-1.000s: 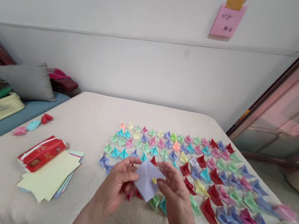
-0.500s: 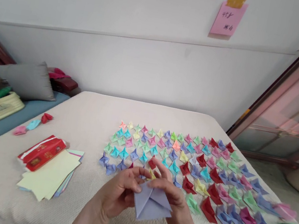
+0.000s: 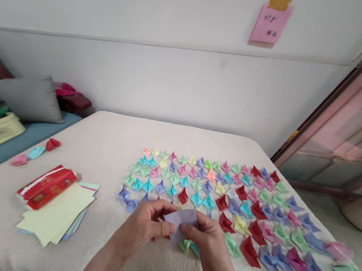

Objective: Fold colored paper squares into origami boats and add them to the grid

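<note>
A folded lavender sheet of origami paper (image 3: pixel 183 221) is held up between both hands, over the front of the cloth-covered bed. My left hand (image 3: pixel 151 221) pinches its left edge between thumb and fingers. My right hand (image 3: pixel 203 235) grips the right side, with the thumb pressed on the near face. Behind and beneath the hands lie rows of small folded paper boats (image 3: pixel 209 201) in many colours. Part of the front rows is hidden by my hands and the sheet.
On the left, a red packet (image 3: pixel 49 187) rests against a stack of coloured paper sheets (image 3: pixel 58 214). Farther back sit a few crumpled paper pieces (image 3: pixel 37 152). A grey cushion (image 3: pixel 33 98) is at the far left. A pink note (image 3: pixel 271 23) is taped to the wall.
The lavender paper has been turned and now shows a smaller, plainer face. My right thumb has come round onto its front. The view has shifted slightly.
</note>
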The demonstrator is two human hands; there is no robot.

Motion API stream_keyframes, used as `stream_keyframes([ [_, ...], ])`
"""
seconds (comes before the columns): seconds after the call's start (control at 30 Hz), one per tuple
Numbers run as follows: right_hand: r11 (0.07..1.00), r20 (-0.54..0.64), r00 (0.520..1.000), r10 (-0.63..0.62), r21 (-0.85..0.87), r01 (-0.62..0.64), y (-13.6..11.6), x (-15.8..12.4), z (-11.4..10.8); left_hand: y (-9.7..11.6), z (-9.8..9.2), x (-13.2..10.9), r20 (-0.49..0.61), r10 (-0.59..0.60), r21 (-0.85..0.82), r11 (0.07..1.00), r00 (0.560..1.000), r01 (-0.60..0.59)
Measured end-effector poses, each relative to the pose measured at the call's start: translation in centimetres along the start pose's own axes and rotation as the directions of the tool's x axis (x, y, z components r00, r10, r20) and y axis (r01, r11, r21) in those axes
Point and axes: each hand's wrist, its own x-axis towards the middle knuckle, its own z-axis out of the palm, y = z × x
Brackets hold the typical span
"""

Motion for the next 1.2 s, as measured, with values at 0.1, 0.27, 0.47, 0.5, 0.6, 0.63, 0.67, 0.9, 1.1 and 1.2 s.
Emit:
stream_keyframes([
  [0.1, 1.0, 0.005, 1.0, 0.014, -0.026, -0.014, 0.0, 0.0, 0.2, -0.9, 0.2, 0.5, -0.093, -0.012, 0.107, 0.994, 0.996, 0.022],
  [0.27, 0.995, -0.081, 0.997, 0.022, -0.095, -0.029, 0.0, 0.3, 0.1, -1.8, 0.2, 1.2, -0.255, 0.011, 0.107, 0.994, 0.967, 0.016],
  [0.47, 0.996, -0.088, 0.995, -0.037, -0.08, 0.03, -0.1, 0.5, 0.3, -1.2, 0.5, 0.8, -0.296, 0.036, 0.068, 0.998, 0.954, -0.017],
  [0.5, 0.996, -0.089, 0.995, -0.05, -0.074, 0.044, -0.1, 0.5, 0.3, -1.1, 0.5, 0.8, -0.294, 0.049, 0.058, 0.998, 0.954, -0.033],
  [0.6, 0.996, -0.11, 0.99, -0.085, -0.04, 0.081, -0.1, 0.3, 0.2, -1.3, 0.5, 0.8, -0.28, 0.073, 0.021, 0.997, 0.957, -0.07],
  [0.63, 0.995, -0.112, 0.989, -0.1, -0.024, 0.098, 0.0, 0.3, 0.1, -1.5, 0.5, 0.8, -0.275, 0.077, 0.01, 0.997, 0.958, -0.078],
  [0.67, 0.993, -0.107, 0.987, -0.118, -0.011, 0.117, 0.0, 0.2, 0.0, -1.7, 0.4, 0.8, -0.267, 0.082, 0.002, 0.996, 0.96, -0.084],
  [0.9, 0.967, 0.028, 0.971, -0.239, -0.083, 0.24, 0.0, -0.2, -0.5, -1.9, -0.2, 0.6, -0.22, 0.094, 0.038, 0.995, 0.971, -0.088],
  [1.1, 0.956, 0.036, 0.967, -0.252, -0.149, 0.254, -0.3, -0.2, -0.4, -0.6, 0.2, 0.3, -0.188, 0.084, 0.029, 0.996, 0.979, -0.08],
  [1.2, 0.951, 0.039, 0.965, -0.26, -0.165, 0.263, -0.6, -0.4, -0.1, -0.4, 0.6, 0.3, -0.241, 0.097, -0.007, 0.995, 0.966, -0.102],
])
